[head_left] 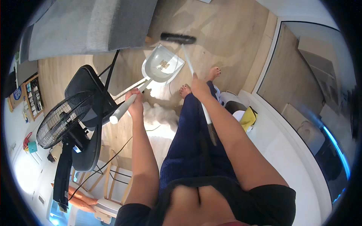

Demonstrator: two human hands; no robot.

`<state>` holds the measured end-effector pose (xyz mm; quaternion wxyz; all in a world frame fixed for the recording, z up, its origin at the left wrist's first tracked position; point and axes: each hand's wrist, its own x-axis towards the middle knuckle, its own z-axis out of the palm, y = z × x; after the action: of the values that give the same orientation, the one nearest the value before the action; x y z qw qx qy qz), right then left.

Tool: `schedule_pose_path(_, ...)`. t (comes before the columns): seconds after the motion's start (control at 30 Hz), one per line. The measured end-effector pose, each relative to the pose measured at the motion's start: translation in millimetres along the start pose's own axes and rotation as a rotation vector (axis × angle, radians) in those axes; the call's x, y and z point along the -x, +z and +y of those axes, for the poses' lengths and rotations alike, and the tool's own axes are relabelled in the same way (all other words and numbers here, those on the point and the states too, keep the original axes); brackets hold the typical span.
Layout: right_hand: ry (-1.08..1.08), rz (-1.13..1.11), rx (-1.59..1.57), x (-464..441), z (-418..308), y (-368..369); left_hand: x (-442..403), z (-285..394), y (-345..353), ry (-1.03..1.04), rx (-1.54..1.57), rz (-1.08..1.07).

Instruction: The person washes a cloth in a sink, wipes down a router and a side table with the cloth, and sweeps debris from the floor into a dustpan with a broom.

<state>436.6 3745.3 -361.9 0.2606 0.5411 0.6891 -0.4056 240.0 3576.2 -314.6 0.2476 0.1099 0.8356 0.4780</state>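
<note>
My left hand [135, 102] is closed around the thick white handle of a long-handled dustpan [175, 69]. The white pan lies on the wood floor with a small brownish patch showing inside; I cannot make out what it is. Wrapped around the white stick of a broom [178, 38] is my right hand [200, 89]. The broom's dark bristle head, slightly blurred, is on the floor just beyond the dustpan, apart from it. Its handle slants back along my right forearm.
A grey sofa [94, 26] stands beyond the dustpan. On the left are a black chair [85, 81] and a fan [62, 120], with a cable [126, 145] across the floor. A white fluffy shape [160, 116] lies near my feet. Glass [301, 75] borders the right.
</note>
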Motion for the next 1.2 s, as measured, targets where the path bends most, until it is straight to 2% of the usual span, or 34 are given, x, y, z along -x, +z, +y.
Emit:
schedule_pose_path(0.1, -0.129, -0.092, 0.026, 20, 3, -11, -3, -7, 2, 0.038, -0.027, 0.016)
schedule_pose_path(0.17, -0.131, 0.035, 0.010, 13, -2, -16, 0, -11, 2, 0.015, -0.002, 0.001)
schedule_pose_path(0.23, -0.086, 0.099, -0.057, -20, -18, -40, 0, -21, 4, 0.034, 0.029, 0.075)
schedule_pose_path(0.33, -0.214, 0.262, -0.099, -96, -43, -61, -4, -25, 10, -0.013, 0.073, 0.090)
schedule_pose_path(0.43, -0.376, -0.010, -0.002, -135, -70, -90, -13, -12, 23, 0.034, 0.033, 0.106)
schedule_pose_path(0.47, -0.335, 0.023, 0.073, -137, -80, -97, -17, -8, 26, 0.031, 0.033, 0.113)
schedule_pose_path(0.53, -0.294, 0.051, 0.156, -128, -90, -95, -22, 4, 30, 0.063, -0.210, 0.023)
schedule_pose_path(0.6, -0.183, 0.152, 0.032, -104, -87, -81, -25, 9, 36, 0.085, -0.230, 0.030)
schedule_pose_path(0.67, -0.368, 0.296, 0.145, -93, -43, -33, -29, 13, 37, 0.098, -0.242, 0.040)
schedule_pose_path(0.73, -0.172, 0.159, 0.175, -43, -25, -8, -31, 15, 38, 0.098, -0.209, 0.038)
schedule_pose_path(0.83, -0.270, 0.173, 0.215, 24, 12, 7, -30, 12, 37, 0.109, -0.204, 0.020)
schedule_pose_path(0.9, -0.101, -0.045, 0.042, 64, 5, -21, -30, 8, 35, 0.119, -0.229, 0.002)
schedule_pose_path(0.93, -0.085, -0.045, 0.037, 58, 18, -20, -29, 4, 33, 0.161, -0.225, 0.007)
schedule_pose_path(1.0, -0.151, 0.180, -0.121, 35, 53, -21, -29, -4, 34, 0.188, -0.186, 0.002)
schedule_pose_path(1.07, -0.002, 0.245, -0.164, 22, 56, -59, -30, -7, 30, 0.136, -0.175, -0.014)
schedule_pose_path(1.17, 0.141, 0.378, -0.067, -26, 117, -87, -30, -5, 25, 0.003, -0.037, -0.033)
schedule_pose_path(1.2, 0.224, 0.331, -0.020, -32, 135, -98, -31, -4, 24, 0.075, -0.062, -0.036)
